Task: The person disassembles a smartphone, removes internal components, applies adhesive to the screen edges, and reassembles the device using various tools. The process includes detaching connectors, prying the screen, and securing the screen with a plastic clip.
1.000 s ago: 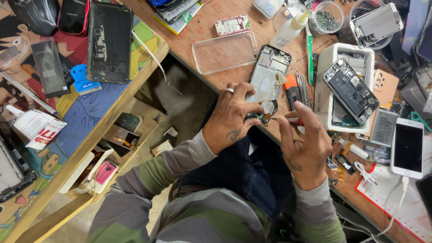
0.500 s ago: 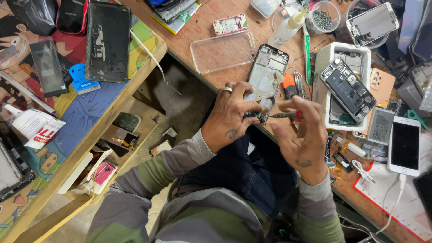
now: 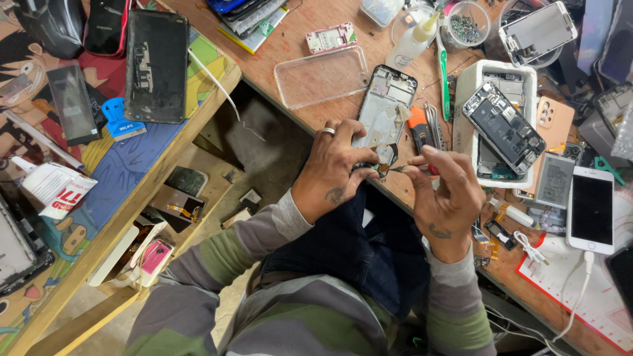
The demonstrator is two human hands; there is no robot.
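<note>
From my feed the wooden tabletop runs off the frame at the top and right, so a lot of the clutter there is cut off, and the white tray holds an opened phone lying across another one underneath. The stripped phone frame sits at the tabletop's near edge, my left hand curled over its lower end and hiding it. My right hand is pinching thin tweezers whose tip meets something too small to make out; the round cup has tiny bits in it.
</note>
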